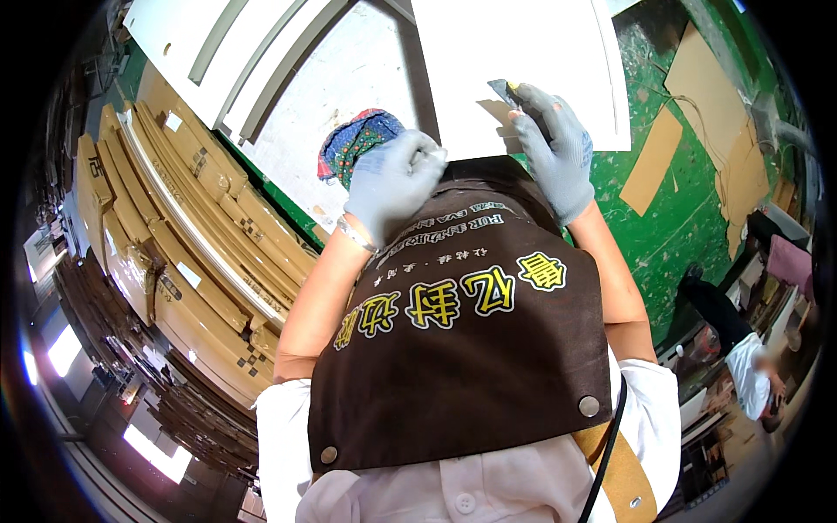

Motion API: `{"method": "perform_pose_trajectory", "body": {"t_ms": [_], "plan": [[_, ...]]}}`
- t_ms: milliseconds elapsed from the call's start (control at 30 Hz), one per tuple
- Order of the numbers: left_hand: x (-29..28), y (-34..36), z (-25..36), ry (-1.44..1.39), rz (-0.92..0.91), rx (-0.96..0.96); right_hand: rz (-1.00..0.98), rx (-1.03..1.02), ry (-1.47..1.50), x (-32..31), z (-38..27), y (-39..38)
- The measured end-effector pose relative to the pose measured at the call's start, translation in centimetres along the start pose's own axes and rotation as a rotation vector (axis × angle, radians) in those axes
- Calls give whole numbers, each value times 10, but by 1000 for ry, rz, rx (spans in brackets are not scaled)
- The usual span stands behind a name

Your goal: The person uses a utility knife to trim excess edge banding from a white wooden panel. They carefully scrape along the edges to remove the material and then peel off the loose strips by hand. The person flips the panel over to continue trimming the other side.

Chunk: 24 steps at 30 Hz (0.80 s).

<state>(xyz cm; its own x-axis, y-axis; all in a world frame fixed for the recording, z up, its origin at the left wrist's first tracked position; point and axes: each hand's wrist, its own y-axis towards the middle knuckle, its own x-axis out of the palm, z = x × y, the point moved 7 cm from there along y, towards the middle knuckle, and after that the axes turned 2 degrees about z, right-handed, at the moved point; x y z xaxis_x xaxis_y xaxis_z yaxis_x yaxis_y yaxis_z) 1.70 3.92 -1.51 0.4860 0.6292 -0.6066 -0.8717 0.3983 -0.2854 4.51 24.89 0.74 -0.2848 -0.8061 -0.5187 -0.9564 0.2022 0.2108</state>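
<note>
A white panel [532,52] lies in front of me, its near edge at my apron. My right hand [558,148], in a pale grey glove, is closed around a small knife-like tool with a grey blade [501,90] and a bit of yellow, held just above the panel. The tool casts a shadow on the white surface. My left hand [397,179], gloved too, has its fingers curled by the panel's near left corner; what they hold, if anything, is hidden. Right behind that hand is a crumpled blue, red and green patterned cloth [357,138], partly covered by it.
More white boards with grey strips [292,65] lie at the far left. Long cardboard-wrapped packs [187,218] are stacked to my left. On the green floor [645,183] at right lie cardboard pieces [652,161]. Another person [745,370] is at the far right.
</note>
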Motion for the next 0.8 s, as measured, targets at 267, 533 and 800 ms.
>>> {"method": "perform_pose_trajectory", "body": {"t_ms": [267,533,800], "plan": [[1,11,23,288,68,149,18,9,6,1,-1,-1],[-7,14,28,304,202,247,37,18,19,3,2,-3],[-17,30,16,-29,165,162,47,-35,-8,3,2,-4]]}}
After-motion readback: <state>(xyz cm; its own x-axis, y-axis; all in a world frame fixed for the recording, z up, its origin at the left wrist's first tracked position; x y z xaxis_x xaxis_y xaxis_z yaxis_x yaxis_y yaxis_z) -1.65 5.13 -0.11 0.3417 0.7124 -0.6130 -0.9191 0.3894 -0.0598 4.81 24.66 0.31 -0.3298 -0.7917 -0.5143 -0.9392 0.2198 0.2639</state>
